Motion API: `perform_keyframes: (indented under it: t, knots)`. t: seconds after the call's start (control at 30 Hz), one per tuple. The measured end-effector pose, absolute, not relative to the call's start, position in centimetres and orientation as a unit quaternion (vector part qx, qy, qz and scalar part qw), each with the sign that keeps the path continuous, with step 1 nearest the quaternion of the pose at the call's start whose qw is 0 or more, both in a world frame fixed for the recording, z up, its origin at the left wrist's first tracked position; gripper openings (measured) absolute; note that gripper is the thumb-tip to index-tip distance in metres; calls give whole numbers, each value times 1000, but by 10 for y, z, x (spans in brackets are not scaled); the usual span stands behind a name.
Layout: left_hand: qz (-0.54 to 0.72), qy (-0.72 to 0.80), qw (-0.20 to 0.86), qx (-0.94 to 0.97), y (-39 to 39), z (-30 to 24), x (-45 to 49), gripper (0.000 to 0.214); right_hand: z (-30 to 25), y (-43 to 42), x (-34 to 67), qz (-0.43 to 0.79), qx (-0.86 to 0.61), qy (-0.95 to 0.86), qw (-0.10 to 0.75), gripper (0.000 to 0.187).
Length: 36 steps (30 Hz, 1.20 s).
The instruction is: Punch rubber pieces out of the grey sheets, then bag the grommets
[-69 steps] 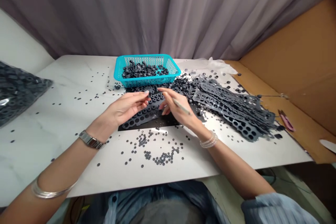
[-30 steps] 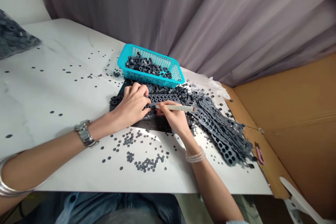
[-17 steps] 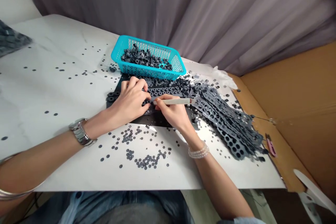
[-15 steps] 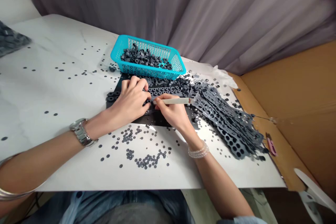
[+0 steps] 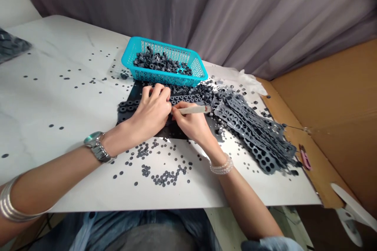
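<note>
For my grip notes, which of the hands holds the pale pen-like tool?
The right hand, with the beaded bracelet, grips the tool; the left hand, with the watch, curls over ringed strips.

Counter (image 5: 103, 194): white, faint grey veining. On it we log: blk mat (image 5: 134, 93) nr ctr; teal basket (image 5: 165, 74) at rear, overlap w/ mat unclear; pile of perforated dk-grey strips (image 5: 253, 125), R of mat; crumpled translucent plastic (image 5: 250, 82), rear R; clear bag of dk pcs (image 5: 13, 46), far L. We see small dk discs (image 5: 166, 178) scattered L, clustered in front of mat. Cardboard flap (image 5: 324, 180) along R end.
</note>
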State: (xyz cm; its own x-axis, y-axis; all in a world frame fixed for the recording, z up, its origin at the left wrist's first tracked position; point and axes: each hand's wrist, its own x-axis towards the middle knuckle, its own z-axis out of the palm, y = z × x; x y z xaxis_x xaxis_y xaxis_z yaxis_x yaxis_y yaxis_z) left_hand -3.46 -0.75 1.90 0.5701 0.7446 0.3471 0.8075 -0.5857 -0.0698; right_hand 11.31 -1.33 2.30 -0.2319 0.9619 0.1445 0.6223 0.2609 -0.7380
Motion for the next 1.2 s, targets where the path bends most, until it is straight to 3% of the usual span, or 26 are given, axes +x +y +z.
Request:
perform_keyframes:
  t: [0.3, 0.5, 0.63, 0.77, 0.9, 1.2]
  knots:
    - [-166, -461, 31, -871, 2, 3, -39, 25, 18, -14, 108, 233, -546, -750, 290, 22]
    - [-310, -486, -133, -807, 2, 27, -57, 16, 13, -10, 111, 220, -549, -747, 302, 21]
    - [-451, -556, -340, -610, 6, 45, -79, 15, 10, -7, 117, 316, -550, -696, 335, 17]
    - [-438, -536, -528, -492, 14, 38, -91, 19, 11, -5, 122, 425, -552, -589, 410, 14]
    - [-417, -486, -595, -485, 13, 33, -91, 16, 15, -6, 126, 444, -544, -541, 463, 9]
    - [-392, -402, -726, -396, 10, 30, -84, 7, 12, -7, 125, 434, -547, -549, 460, 15]
